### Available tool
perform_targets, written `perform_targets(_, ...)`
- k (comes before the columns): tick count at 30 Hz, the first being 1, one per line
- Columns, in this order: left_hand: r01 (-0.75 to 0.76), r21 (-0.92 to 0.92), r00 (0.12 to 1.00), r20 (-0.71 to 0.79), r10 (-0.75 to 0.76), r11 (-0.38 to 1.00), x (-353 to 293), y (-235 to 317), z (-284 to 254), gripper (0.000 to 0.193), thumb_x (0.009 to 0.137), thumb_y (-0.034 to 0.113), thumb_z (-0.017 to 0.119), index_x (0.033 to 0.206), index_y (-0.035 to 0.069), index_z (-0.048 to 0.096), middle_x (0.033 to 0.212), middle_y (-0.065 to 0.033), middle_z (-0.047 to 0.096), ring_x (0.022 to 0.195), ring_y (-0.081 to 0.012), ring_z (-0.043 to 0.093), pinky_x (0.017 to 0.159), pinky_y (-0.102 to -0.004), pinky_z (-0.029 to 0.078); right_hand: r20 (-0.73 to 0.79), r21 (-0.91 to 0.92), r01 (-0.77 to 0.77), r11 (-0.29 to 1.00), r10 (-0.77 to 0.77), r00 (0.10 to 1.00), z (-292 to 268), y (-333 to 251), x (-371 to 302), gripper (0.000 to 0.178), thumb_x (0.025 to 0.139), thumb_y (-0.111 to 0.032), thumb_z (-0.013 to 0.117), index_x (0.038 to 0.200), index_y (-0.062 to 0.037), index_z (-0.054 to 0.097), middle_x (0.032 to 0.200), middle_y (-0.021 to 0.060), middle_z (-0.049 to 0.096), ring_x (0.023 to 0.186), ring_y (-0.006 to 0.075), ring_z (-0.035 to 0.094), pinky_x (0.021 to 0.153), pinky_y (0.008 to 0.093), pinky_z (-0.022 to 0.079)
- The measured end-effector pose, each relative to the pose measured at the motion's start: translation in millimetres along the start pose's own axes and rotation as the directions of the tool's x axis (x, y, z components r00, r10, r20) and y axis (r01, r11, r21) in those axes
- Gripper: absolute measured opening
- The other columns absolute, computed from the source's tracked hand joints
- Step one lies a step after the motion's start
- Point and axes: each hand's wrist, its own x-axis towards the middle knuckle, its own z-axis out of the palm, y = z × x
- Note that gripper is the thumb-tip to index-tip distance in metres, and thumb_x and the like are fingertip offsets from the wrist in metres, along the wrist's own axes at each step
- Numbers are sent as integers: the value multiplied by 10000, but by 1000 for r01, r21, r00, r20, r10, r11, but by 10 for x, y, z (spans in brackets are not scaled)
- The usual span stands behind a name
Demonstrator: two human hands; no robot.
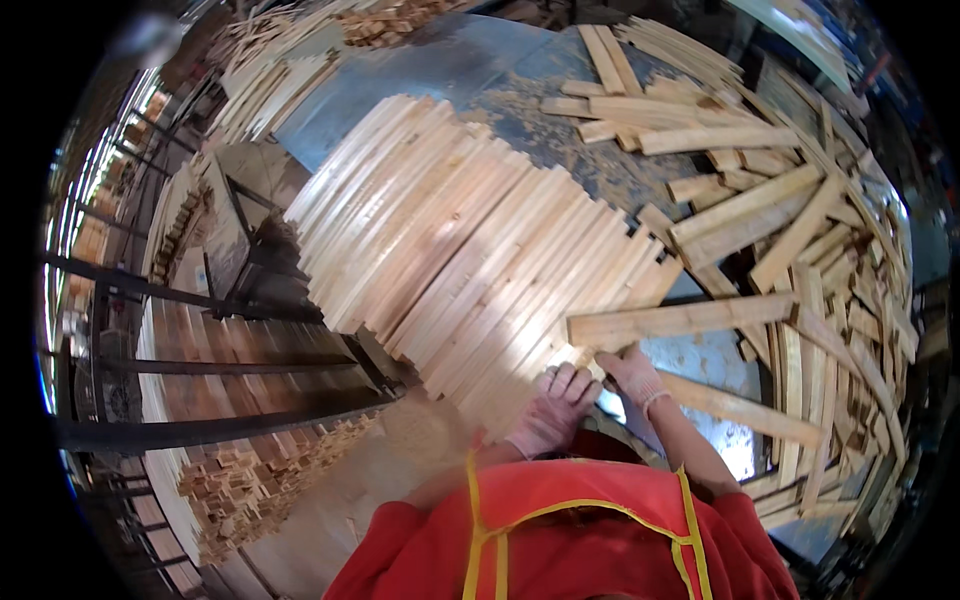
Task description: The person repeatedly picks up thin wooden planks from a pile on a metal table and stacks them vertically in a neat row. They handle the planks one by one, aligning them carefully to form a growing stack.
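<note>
A broad row of pale wooden strips (450,230) lies side by side on the metal table, running diagonally in front of me. My left hand (553,408), in a light glove, rests at the near right end of this row, its fingers stretched forward over the wood. Beside it, my gloved right hand (635,377) has its fingers bent together at the row's edge; what they grip is hidden. Just beyond the right hand, a loose board (680,319) lies across the row's right corner. Another board (745,408) extends rightward from beside my right wrist.
Loose boards (750,235) lie in a jumbled pile along the right side. Sawdust covers part of the blue-grey table (430,62). To the left, dark metal bars (230,428) stand over stacked strips (265,480). More strips (275,95) lie at the far left.
</note>
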Motion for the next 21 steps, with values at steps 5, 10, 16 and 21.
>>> perform_targets(5,-25,-166,951,301,75,986,-66,-339,174,331,909,305,564,1220,219,639,1479,-67,496,1394,-294,452,1160,-454,380,57,-318,15,948,3,998,-23,-403,-70,545,890,-490,741,897,55,757,844,199,757,797,258,734,787,395,574)
perform_targets(10,-182,37,952,256,167,983,121,-1046,-106,322,934,307,553,1243,241,617,1428,-66,525,1352,-298,468,1148,-504,376,15,-330,-17,944,23,1000,310,-768,206,561,893,-493,760,1026,52,776,866,196,778,831,278,754,800,397,580)
perform_targets(16,-72,-92,974,210,90,993,-6,-2292,-519,639,844,303,702,1478,259,632,1561,-134,500,1473,-434,432,1215,-648,335,42,-382,154,911,-149,988,1300,-1675,907,628,926,-577,709,1007,41,774,990,279,766,920,392,750,883,439,584)
perform_targets(21,74,12,986,147,-75,997,200,-3372,-1250,656,882,256,668,1526,188,563,1553,-135,501,1477,-456,418,1226,-680,282,-14,-480,-63,875,64,998,2201,-2852,1397,1031,902,-667,660,1461,162,405,1254,331,694,1156,430,714,983,452,581)
